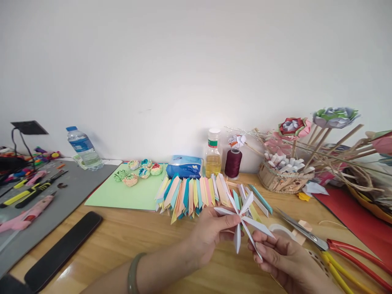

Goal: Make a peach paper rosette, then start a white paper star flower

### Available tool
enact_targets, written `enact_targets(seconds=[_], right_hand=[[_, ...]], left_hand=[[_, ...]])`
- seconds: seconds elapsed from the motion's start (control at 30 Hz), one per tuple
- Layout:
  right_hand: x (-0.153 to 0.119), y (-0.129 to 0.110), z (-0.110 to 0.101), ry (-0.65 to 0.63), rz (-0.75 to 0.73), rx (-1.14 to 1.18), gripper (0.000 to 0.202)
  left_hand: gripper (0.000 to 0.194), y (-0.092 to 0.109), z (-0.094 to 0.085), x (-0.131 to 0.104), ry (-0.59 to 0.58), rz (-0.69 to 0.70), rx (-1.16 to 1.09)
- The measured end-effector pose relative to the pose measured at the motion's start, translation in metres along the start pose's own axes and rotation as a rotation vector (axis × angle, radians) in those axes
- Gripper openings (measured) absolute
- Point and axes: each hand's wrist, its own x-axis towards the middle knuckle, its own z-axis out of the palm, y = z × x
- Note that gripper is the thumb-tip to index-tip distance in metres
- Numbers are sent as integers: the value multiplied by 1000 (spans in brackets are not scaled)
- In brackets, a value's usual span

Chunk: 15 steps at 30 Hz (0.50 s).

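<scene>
A white folded-paper star flower [241, 218] with several pointed petals is held up over the wooden table. My left hand [214, 230], with a bangle on the wrist, pinches it near its centre. The fingers of my right hand [275, 257] are closed on the tip of its lower right petal. Just behind the hands lies a row of folded strips [192, 196] in blue, peach, yellow and white. Scissors with red handles [312, 237] rest open to the right, close to my right hand.
Green paper [122, 196] bears several small paper rosettes. Tissues [185, 166], an oil bottle [213, 157] and a maroon thread spool [233, 164] stand behind. A basket [284, 181] is at right, a black case [64, 251] and grey mat [73, 192] at left.
</scene>
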Motion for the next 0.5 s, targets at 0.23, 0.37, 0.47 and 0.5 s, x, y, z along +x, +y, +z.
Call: enact_targets(seconds=[0.23, 0.37, 0.47, 0.5], right_hand=[[-1, 3, 4, -3, 49, 127, 25], [-2, 3, 3, -7, -14, 30, 22], [-3, 1, 3, 3, -43, 12, 21], [-3, 1, 4, 3, -36, 24, 21]], left_hand=[[29, -4, 4, -4, -1, -42, -53], [28, -7, 6, -5, -19, -51, -78], [28, -7, 7, -6, -2, -45, -101], [28, -6, 7, -6, 6, -43, -110]])
